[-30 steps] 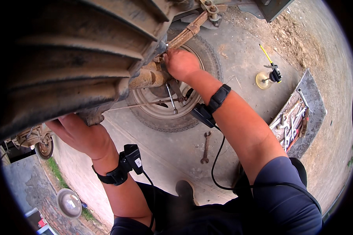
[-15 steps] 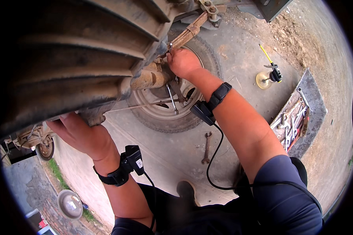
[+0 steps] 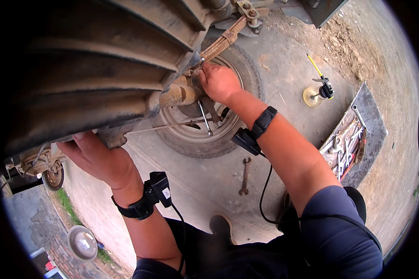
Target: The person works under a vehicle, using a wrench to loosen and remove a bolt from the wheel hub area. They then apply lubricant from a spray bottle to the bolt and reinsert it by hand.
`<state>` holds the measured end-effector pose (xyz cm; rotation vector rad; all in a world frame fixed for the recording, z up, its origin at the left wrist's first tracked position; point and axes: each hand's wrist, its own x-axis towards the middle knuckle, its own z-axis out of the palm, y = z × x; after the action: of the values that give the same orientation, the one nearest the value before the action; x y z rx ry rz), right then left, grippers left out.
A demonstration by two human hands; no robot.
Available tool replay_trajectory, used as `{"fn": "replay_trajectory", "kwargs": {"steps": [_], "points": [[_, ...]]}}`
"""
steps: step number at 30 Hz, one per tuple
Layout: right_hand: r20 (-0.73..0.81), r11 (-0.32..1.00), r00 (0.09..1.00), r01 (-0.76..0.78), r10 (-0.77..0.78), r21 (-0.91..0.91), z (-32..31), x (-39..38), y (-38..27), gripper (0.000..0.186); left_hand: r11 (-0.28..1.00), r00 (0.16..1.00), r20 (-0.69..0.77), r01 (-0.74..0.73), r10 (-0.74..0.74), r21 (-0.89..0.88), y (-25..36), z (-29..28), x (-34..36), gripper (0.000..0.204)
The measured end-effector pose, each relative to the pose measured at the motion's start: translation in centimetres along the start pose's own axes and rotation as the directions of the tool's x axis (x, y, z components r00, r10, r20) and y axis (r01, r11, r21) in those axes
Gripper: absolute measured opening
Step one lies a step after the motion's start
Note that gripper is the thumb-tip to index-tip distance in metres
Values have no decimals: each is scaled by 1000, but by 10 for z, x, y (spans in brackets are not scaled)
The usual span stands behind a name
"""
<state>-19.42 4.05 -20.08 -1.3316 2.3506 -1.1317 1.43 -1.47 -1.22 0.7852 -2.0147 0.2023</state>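
Observation:
My right hand [image 3: 221,83] is closed, its fingers curled beside the rusty leaf spring [image 3: 223,43] and above the axle [image 3: 179,95]. A small shiny metal end [image 3: 202,60] shows at its fingertips, but whatever the fingers hold is mostly hidden. Below that hand, a bright wrench [image 3: 205,118] hangs across the wheel [image 3: 193,132], near a thin rod. At the left, my left hand [image 3: 100,160] reaches up against the lower edge of the ribbed metal body [image 3: 97,88]; most of its fingers are hidden behind that edge.
A rusty open-end wrench [image 3: 245,176] lies on the concrete. Further right stand an oil can [image 3: 313,96] with a yellow spout and a metal tray [image 3: 375,135] of several tools. A round basin [image 3: 83,242] sits at lower left. Cables run from both wrist straps.
My right hand has shifted slightly right and down, with its wrist turned a little. The left hand stays at nearly the same place under the metal edge.

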Motion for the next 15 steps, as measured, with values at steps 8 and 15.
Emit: {"fn": "replay_trajectory", "kwargs": {"steps": [8, 15], "points": [[36, 998, 999, 16, -14, -63, -2, -6, -2, 28, 800, 927, 18, 333, -375, -499, 19, 4, 8, 59], [44, 998, 999, -13, 10, 63, -9, -21, -10, 26, 730, 913, 55, 359, -405, -581, 16, 5, 5, 60]]}}
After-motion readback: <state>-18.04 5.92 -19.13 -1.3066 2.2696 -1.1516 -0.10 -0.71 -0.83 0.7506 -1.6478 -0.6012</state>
